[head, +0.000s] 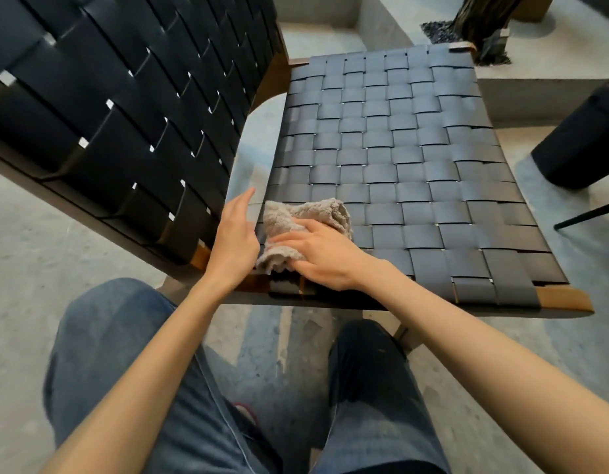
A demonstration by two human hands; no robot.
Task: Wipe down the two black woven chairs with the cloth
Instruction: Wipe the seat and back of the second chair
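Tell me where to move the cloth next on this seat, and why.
Probably slide the cloth rightward along the seat's near edge. The right hand presses it flat at the near left corner, with the left hand open beside it. Most of the woven surface lies to the right and beyond, so a sweep across the front row looks like the natural start.

I read the woven seat (398, 159) as black straps in a basket-weave checker pattern, turning grey where light falls on them. The woven back panel (108, 97) carries the same weave in a deeper black, with bright gaps between the straps. The chair frame (562, 299) is mid-brown wood. The cloth (309, 213) is plain pale grey-beige. The jeans (108, 354) are faded blue denim. The floor (22, 234) is mottled grey.
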